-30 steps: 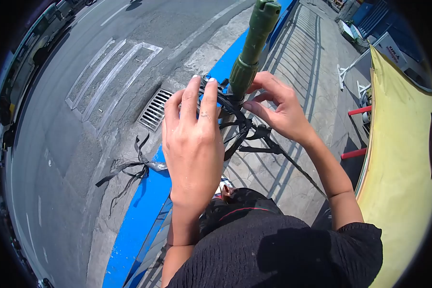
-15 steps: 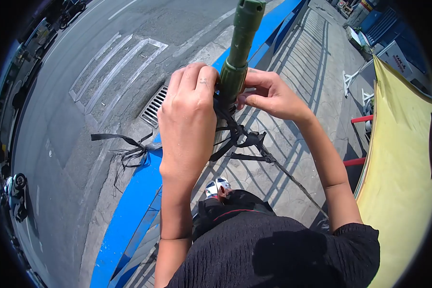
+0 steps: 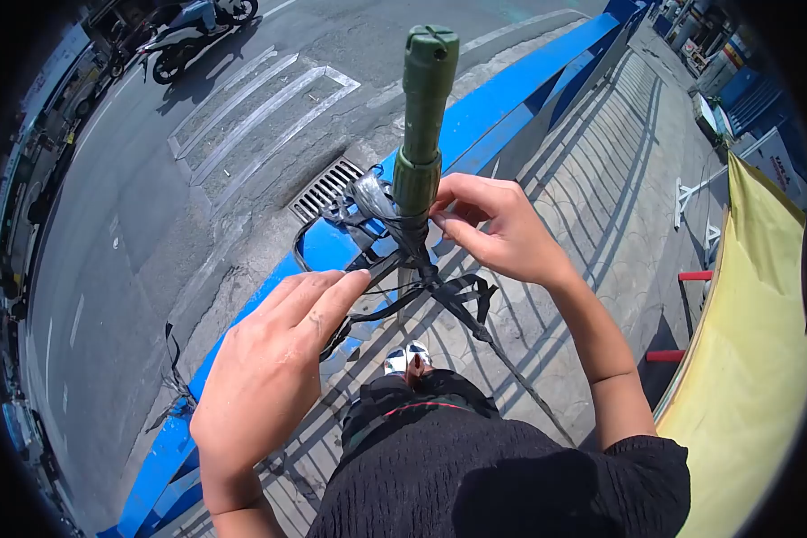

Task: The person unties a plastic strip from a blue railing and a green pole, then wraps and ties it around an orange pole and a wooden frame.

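A green pole (image 3: pixel 428 99) stands upright at the blue railing, its lower part wrapped in black strips (image 3: pixel 408 233). My right hand (image 3: pixel 502 224) is at the right side of the pole's base, thumb and index finger pinched together near the wrapping; what they hold, if anything, is too small to make out. My left hand (image 3: pixel 273 359) is lower and to the left, back up, beside dangling black strips; its fingertips are partly hidden. From the wrapping a dark cord (image 3: pixel 529 386) runs down to the right.
The blue railing (image 3: pixel 502 99) crosses diagonally. A drain grate (image 3: pixel 327 188) lies beyond it in the road, where a motorcycle (image 3: pixel 175 49) passes. Yellow cloth (image 3: pixel 744 359) hangs at the right, near red bars (image 3: pixel 665 356). A black strip knot (image 3: pixel 179 394) hangs lower left.
My left hand has moved away from the pole, down and left, uncovering the wrapping. My right hand stays by the pole's base. The view has shifted, and a motorcycle shows at the upper left.
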`<state>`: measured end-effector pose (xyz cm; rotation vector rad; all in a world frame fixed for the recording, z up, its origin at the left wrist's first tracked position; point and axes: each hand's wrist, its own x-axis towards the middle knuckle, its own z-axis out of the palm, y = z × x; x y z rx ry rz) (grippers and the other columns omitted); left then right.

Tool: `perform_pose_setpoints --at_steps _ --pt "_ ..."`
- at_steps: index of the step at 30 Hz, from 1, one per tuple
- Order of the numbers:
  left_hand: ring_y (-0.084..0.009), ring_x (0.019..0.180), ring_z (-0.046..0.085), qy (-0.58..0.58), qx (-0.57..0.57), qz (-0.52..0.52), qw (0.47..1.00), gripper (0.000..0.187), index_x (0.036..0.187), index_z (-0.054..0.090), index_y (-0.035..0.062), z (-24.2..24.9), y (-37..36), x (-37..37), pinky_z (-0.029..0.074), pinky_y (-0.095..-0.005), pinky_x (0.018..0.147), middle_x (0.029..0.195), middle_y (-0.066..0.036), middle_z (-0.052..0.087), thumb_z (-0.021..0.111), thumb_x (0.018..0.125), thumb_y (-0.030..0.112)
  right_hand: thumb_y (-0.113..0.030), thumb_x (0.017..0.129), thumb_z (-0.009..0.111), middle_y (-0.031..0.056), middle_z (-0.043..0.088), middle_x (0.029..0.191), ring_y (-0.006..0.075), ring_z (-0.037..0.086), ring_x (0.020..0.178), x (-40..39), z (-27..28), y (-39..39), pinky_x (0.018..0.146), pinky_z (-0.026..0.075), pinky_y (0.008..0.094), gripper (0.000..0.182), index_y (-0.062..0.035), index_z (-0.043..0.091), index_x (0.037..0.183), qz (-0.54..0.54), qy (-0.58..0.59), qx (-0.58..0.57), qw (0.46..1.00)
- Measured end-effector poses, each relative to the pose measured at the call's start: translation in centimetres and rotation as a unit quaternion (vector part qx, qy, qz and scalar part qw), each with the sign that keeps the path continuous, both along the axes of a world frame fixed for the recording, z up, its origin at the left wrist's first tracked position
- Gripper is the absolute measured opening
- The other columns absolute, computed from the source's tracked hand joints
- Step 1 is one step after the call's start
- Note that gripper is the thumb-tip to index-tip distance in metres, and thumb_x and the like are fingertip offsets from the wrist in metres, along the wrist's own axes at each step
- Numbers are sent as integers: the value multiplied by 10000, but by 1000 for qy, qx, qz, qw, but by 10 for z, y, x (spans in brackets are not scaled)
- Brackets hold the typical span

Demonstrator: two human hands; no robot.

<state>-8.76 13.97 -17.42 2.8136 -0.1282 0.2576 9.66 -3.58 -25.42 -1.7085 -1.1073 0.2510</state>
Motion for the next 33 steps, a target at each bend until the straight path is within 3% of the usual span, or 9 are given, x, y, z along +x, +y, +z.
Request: perform_pose_setpoints --at_steps 5,7,8,11,20,25,27,30,33 --pt "-271 752 673 -37 120 3 992 267 1018 638 73 14 27 6 552 -342 618 913 -115 656 593 792 -63 10 794 653 29 633 890 132 573 713 38 5 19 596 477 274 183 -79 695 947 12 -107 35 994" --pt "-263 759 665 -91 132 -56 985 228 1004 657 63 0 49 30 542 -349 626 913 -107 654 599 805 -31 -21 764 689 17 636 937 181 549 799 50 2 36 694 482 329 204 -98 704 953 114 -341 12 933" --pt "-263 759 665 -91 135 -52 985 228 1004 657 63 -5 55 44 542 -349 626 913 -107 654 599 805 -31 31 726 711 48 623 900 208 615 847 53 10 41 704 507 309 329 -100 719 1028 175 -330 12 927" --pt "-251 780 649 -17 68 -128 989 164 961 684 52 -15 71 82 530 -352 660 895 -94 645 645 802 48 31 716 720 55 625 905 233 602 905 67 22 52 782 496 345 348 -120 724 1030 217 -218 -65 949" --pt "-273 827 618 -13 -11 -134 991 223 916 639 37 -29 63 102 513 -392 705 919 -84 592 725 761 171 29 712 698 52 569 940 246 561 915 77 17 63 786 471 361 260 -74 609 933 237 -355 -16 904" --pt "-292 845 621 -6 12 -166 986 267 977 608 36 -21 74 108 521 -388 714 940 -96 588 727 759 132 -7 759 676 50 553 958 247 568 916 90 13 61 764 480 353 208 -67 585 936 216 -371 -57 901" --pt "-286 856 629 9 -87 -155 984 235 968 608 29 -22 78 102 526 -383 740 945 -101 601 715 767 88 -5 760 678 56 550 962 247 573 918 87 11 62 759 484 343 203 -64 588 932 207 -375 -79 900" --pt "-280 854 635 60 -79 -155 983 217 973 608 27 -26 91 94 531 -374 752 935 -104 611 699 778 58 5 735 698 79 551 975 242 576 920 88 9 58 745 488 311 194 -58 618 900 208 -324 -68 921" --pt "-271 835 635 21 -97 -174 980 161 932 618 25 -34 100 91 533 -362 738 920 -101 613 686 788 47 7 727 705 80 558 1010 234 576 917 83 20 54 731 489 302 169 -58 631 865 211 -264 -32 941"
